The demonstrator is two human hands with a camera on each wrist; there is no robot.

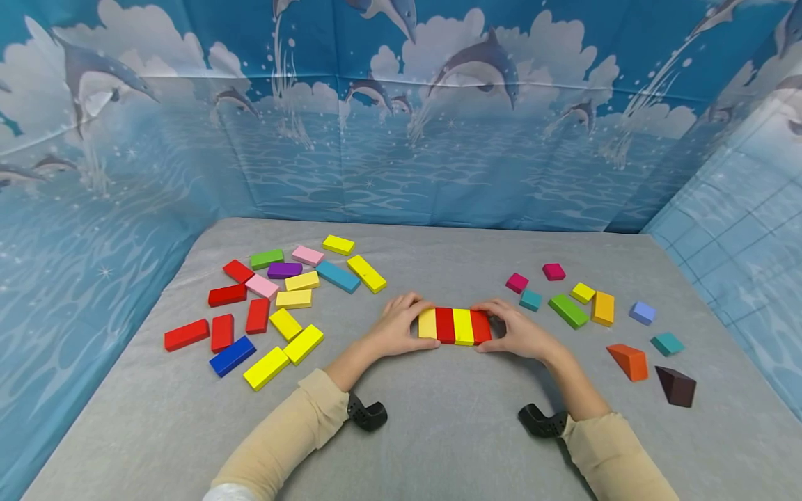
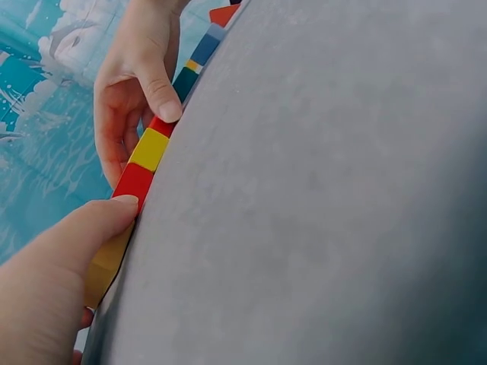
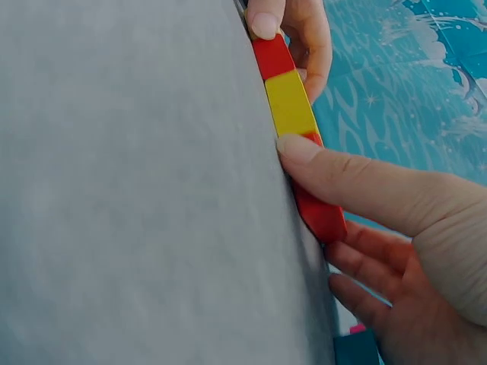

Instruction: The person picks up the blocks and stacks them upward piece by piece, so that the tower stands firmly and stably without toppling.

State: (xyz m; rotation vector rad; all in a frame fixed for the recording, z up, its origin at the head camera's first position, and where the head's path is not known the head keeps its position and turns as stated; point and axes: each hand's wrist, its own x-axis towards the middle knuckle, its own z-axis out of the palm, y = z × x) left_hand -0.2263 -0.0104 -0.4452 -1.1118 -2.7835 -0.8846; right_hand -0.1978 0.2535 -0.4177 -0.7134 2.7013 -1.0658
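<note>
A short row of wooden blocks lies side by side on the grey cloth in the head view. From left to right it runs pale yellow block (image 1: 427, 324), red block (image 1: 445, 325), bright yellow block (image 1: 463, 327), red end block (image 1: 481, 327). My left hand (image 1: 396, 327) grips the pale yellow block, its thumb at the near edge reaching the first red one in the left wrist view. At the opposite end my right hand (image 1: 521, 332) holds the red end block (image 3: 321, 217), thumb on the near face. Its other fingers are partly hidden behind.
Left of the row lie scattered oblong blocks, among them a blue block (image 1: 232, 356) and a yellow block (image 1: 266, 369). Smaller pieces lie to the right, including a green block (image 1: 569, 311), an orange wedge (image 1: 628, 362) and a dark brown wedge (image 1: 676, 387). A dolphin-print curtain (image 1: 376, 174) stands behind.
</note>
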